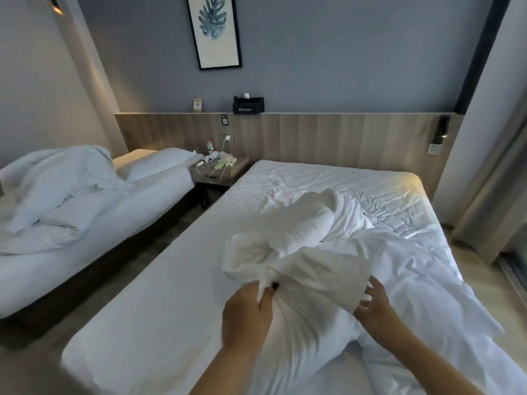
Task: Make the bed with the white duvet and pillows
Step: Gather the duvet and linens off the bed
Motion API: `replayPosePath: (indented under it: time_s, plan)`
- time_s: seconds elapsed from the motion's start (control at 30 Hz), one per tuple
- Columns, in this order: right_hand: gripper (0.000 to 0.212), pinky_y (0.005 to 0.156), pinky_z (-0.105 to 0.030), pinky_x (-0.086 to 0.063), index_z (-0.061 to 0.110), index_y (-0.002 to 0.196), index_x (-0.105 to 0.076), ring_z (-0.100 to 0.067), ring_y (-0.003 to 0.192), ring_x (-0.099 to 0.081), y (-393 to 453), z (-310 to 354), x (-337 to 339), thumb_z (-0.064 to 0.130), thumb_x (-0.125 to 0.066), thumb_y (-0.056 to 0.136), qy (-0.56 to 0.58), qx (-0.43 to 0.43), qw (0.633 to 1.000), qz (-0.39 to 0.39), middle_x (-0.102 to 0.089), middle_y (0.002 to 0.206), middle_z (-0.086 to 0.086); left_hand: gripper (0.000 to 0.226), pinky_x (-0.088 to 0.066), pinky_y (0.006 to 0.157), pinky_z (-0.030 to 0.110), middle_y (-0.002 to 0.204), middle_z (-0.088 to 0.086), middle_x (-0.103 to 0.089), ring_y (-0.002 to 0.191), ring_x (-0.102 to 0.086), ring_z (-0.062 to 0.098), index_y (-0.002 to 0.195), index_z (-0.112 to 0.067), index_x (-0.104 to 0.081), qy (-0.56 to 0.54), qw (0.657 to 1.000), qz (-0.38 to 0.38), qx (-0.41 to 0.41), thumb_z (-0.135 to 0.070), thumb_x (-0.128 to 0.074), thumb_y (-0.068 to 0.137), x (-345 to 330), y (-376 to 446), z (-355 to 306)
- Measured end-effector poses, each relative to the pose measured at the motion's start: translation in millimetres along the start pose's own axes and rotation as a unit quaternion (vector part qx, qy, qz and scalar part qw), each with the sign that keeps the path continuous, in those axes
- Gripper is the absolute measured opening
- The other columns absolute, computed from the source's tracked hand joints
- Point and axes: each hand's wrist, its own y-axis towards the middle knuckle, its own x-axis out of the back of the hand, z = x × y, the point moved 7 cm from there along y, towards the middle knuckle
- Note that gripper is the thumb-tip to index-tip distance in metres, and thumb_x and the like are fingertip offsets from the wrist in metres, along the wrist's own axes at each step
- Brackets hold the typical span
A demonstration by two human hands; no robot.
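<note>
A white duvet [299, 238] lies bunched in a twisted heap on the middle of the near bed [159, 303], which has a wrinkled white sheet. My left hand [246, 312] grips a gathered fold of the duvet at the heap's front edge. My right hand [373, 303] is beside it with fingers spread, touching the fabric on the heap's right side. More of the duvet trails over the bed's right side toward me. No pillow shows on this bed.
A second bed [94, 232] at the left carries a rumpled duvet and a pillow [159, 163]. Between the beds stands a nightstand [219, 172] with a bottle, a charger cable and small items. A wooden headboard panel [342, 138] runs along the wall; curtains [496, 195] hang at the right.
</note>
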Motion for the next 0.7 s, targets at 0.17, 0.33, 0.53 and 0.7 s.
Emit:
replayPosePath:
  time_s: [0.17, 0.33, 0.53, 0.7]
  plan:
    - [0.091, 0.097, -0.021, -0.043, 0.038, 0.118, -0.054, 0.0, 0.107, -0.055, -34, 101, -40, 0.089, -0.068, 0.043, -0.105, 0.162, 0.978, 0.08, -0.059, 0.115, 0.017, 0.045, -0.026, 0.046, 0.018, 0.052, -0.012, -0.027, 0.046, -0.033, 0.01, 0.061, -0.023, -0.033, -0.018, 0.969, -0.088, -0.231, -0.041, -0.055, 0.095, 86, 10, -59]
    - [0.1, 0.069, -0.01, -0.048, 0.039, 0.11, -0.059, 0.009, 0.092, -0.061, -77, 178, -85, 0.073, -0.083, 0.018, -0.014, 0.182, 0.981, 0.067, -0.068, 0.094, 0.025, 0.051, -0.019, 0.048, 0.017, 0.056, -0.008, -0.017, 0.051, -0.021, 0.012, 0.058, -0.018, -0.026, -0.096, 0.93, -0.162, -0.317, -0.034, -0.058, 0.094, 208, 6, -67]
    - [0.046, 0.078, -0.021, -0.051, 0.037, 0.086, -0.071, 0.0, 0.091, -0.066, -137, 261, -198, 0.041, -0.093, 0.046, 0.123, 0.252, 0.96, 0.0, -0.072, 0.089, 0.021, 0.047, -0.023, 0.049, 0.018, 0.056, -0.009, -0.014, 0.055, -0.019, 0.009, 0.062, -0.023, -0.023, -0.117, 0.902, -0.21, -0.359, -0.032, -0.058, 0.094, 344, 11, -34]
    - [0.036, 0.08, -0.025, -0.055, 0.034, 0.096, -0.069, 0.003, 0.088, -0.067, -169, 267, -283, 0.029, -0.089, 0.066, 0.188, 0.23, 0.952, -0.075, -0.072, 0.09, 0.024, 0.046, -0.025, 0.049, 0.014, 0.051, -0.007, -0.022, 0.055, -0.025, 0.011, 0.063, -0.023, -0.03, -0.068, 0.924, -0.182, -0.33, -0.036, -0.066, 0.089, 388, 46, 31]
